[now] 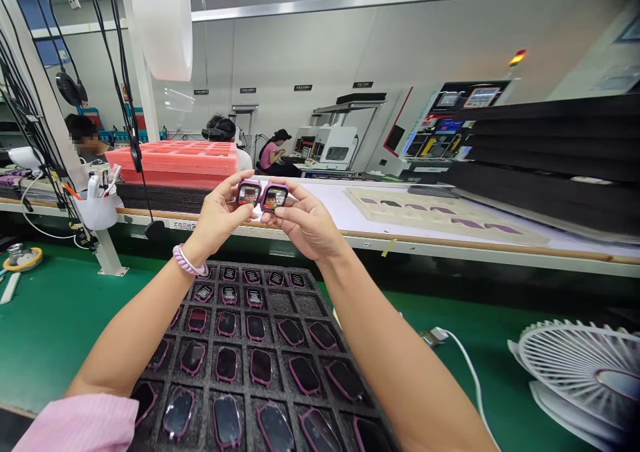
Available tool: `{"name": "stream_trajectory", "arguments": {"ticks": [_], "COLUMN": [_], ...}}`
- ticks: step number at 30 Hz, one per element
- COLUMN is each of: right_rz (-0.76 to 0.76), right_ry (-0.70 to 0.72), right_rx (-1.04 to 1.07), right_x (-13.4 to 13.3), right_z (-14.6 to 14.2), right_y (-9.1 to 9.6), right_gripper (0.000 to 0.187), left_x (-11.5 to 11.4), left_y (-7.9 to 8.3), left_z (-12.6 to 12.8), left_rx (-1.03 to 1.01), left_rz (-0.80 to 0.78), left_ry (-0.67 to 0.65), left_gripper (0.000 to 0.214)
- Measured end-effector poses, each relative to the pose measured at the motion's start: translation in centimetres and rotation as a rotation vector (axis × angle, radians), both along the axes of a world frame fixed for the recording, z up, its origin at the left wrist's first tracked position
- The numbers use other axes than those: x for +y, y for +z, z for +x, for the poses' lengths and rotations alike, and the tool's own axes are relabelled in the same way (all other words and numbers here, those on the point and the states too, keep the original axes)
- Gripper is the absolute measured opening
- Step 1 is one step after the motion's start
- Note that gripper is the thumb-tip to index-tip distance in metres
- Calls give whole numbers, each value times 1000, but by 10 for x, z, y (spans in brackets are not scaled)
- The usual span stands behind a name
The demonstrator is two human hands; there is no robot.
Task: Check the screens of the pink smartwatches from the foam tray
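Head view is filled across its lower part by a flat green tabletop [75, 299], above whose far side a long white shelf [325, 195] is mounted. On the tabletop, beneath the forearms, a dark grey foam tray [281, 301] divided into square pockets is placed, presumably so that its contents can be reached with little arm travel. At the left of the shelf, coral-red compartmented trays [173, 162] are stacked, probably to leave the lower surface for work. At the right, a round white ribbed fan [590, 379] is set well apart from the foam tray, where the arms are unlikely to be hindered.

Above the foam tray's far edge, the left hand [223, 209] and the right hand [305, 219] are brought close together, each closed narrowly around one device. In the pockets, purple-rimmed dark-faced devices [227, 323] are laid singly, which likely prevents rubbing. The left purple-framed square device [248, 194] and the right purple-framed square device [275, 199] are held side by side, gripped by their rims, apparently so that both faces are left uncovered and viewed together. Whether the colours on them are lit or reflected cannot be told.
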State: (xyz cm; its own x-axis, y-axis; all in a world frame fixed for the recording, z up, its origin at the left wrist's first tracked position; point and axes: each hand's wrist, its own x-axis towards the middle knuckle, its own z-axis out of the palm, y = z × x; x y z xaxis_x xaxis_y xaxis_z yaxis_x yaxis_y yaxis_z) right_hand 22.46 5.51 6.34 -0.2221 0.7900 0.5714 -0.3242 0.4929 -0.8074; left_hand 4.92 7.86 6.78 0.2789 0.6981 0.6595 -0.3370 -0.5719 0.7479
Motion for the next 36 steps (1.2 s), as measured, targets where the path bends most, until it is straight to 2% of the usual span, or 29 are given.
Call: {"name": "stream_trajectory", "arguments": {"ticks": [10,19,23,30,36], "right_rz": [27,-113,-167,-211,-216], "right_ry": [9,69,67,82,95], "right_rx": [-34,-51,-49,-6,0], "right_x": [3,-20,-23,-18,-18], "right_z": [-1,-8,-12,-15,-14], "right_y": [-10,-45,-57,-68,-72], "right_gripper": [55,50,48,42,47], "left_x": [-1,-30,-34,-32,-33], "left_y": [-9,-48,-60,-66,-69], "left_z": [-1,-17,-20,-20,-22], "left_rx": [12,79,72,88,104], "left_rz": [5,-138,-208,-228,-242], "left_ry": [28,23,33,91,72], "left_gripper": [57,56,55,45,51]}}
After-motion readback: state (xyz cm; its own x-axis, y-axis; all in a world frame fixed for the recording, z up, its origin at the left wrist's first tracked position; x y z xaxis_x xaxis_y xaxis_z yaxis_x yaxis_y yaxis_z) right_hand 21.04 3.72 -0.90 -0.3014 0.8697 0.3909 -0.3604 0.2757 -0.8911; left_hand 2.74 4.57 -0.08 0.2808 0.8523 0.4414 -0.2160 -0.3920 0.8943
